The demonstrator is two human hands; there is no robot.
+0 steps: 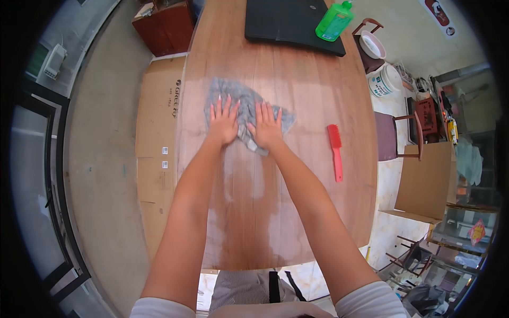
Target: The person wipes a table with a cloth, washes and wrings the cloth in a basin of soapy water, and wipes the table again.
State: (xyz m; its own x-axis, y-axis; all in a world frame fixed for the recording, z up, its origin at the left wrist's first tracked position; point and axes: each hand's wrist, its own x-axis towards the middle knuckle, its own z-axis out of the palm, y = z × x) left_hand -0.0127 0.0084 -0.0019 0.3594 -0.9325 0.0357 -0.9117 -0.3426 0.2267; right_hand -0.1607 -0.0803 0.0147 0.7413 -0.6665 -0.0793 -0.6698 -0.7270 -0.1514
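Note:
A crumpled grey cloth [238, 95] lies on the wooden table [313, 217]. My left hand [224, 122] presses flat on its left part, fingers spread forward. Flat on the right part rests my right hand [266, 124], its fingers also stretched out. Neither hand is closed around the cloth; some of it is hidden under the palms. Between my forearms, a damp streak runs down the tabletop toward me. A red brush [335, 152] with a long handle lies to the right, apart from my hands.
At the table's far end are a black laptop-like slab [286, 24] and a green pump bottle [334, 21]. Flat cardboard [159, 114] stands along the left side. On the right are a chair [395, 135], a white bucket [385, 81] and a cardboard box [424, 180].

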